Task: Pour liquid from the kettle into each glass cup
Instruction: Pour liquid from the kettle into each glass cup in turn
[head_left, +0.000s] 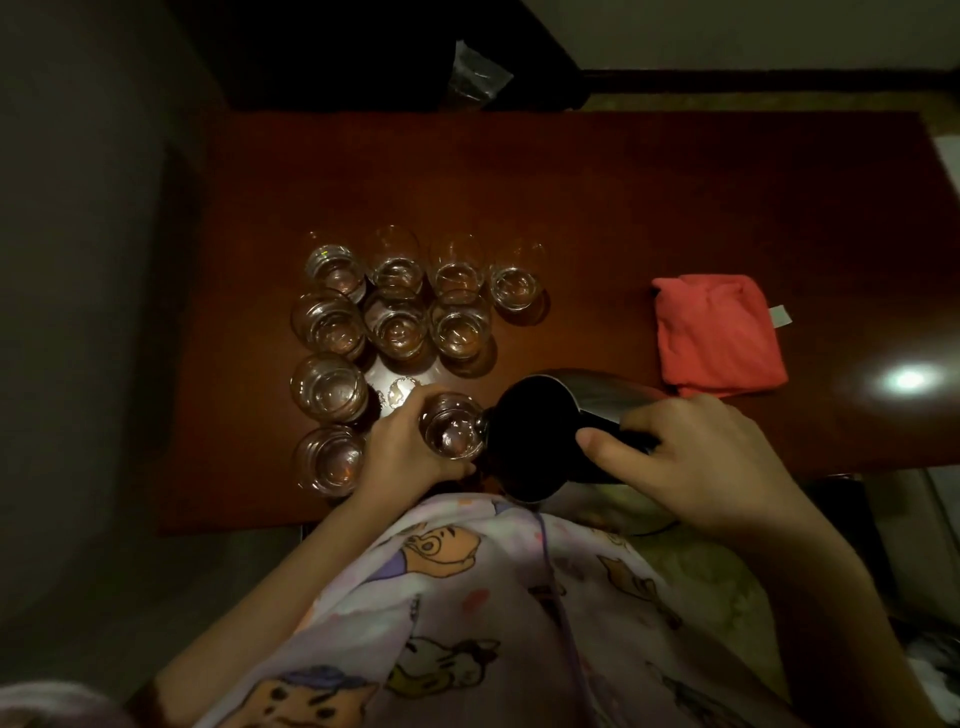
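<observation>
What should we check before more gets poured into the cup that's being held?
1. Left hand grips the held cup: ok.
2. Right hand holds the kettle by its handle: ok.
3. Kettle tilted, its lip at the held cup's rim: ok.
4. How full the held cup is: cannot tell, too dark.
5. Other cups stand clear of the kettle: ok.
6. Red cloth on the table for spills: ok.
</observation>
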